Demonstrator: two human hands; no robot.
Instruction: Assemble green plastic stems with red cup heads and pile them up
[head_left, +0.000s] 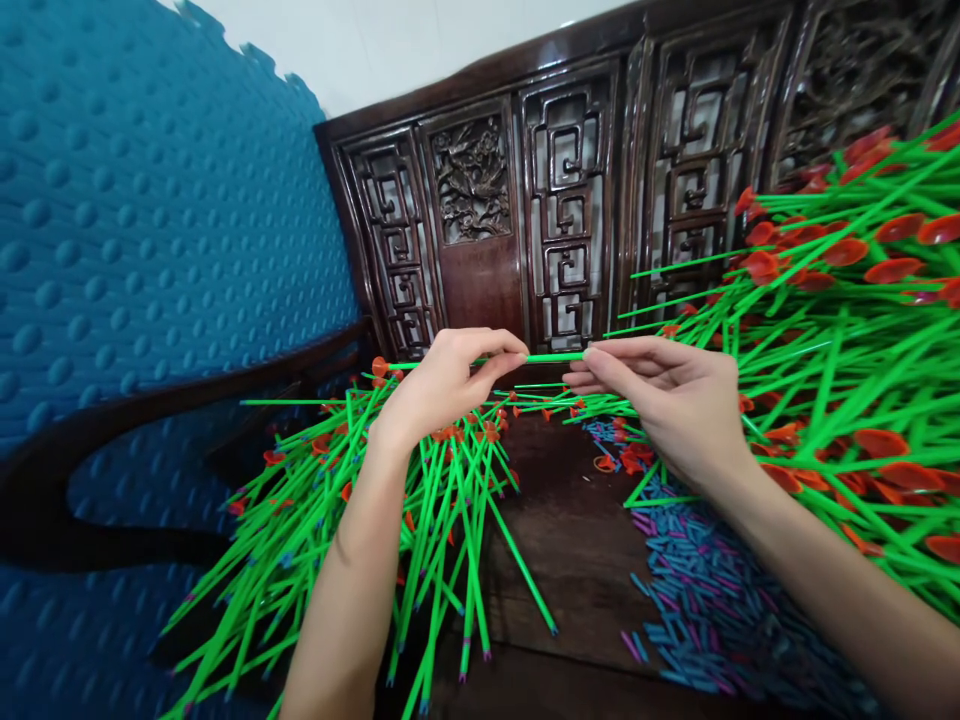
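Note:
A green toy arrow (556,357) with an orange suction cup at its left end lies level between both hands. My left hand (454,372) is closed, pinching the shaft between thumb and fingertips. At the shaft's right end, the thumb and forefinger of my right hand (671,390) are pressed together around it, the other fingers loosely curled; whether a small tip piece is in that pinch is hidden. Below my left hand spreads a heap of similar arrows (450,520), several with blue or purple notched tips. Beneath my right forearm lies a pile of small blue and purple tip pieces (697,590).
A tall stack of green arrows (847,350) with orange cups fills the right side. Everything rests on a dark wooden bench seat (555,540) with a carved backrest (480,280). On the left are a curved armrest (45,470) and a blue bumpy foam mat (165,200).

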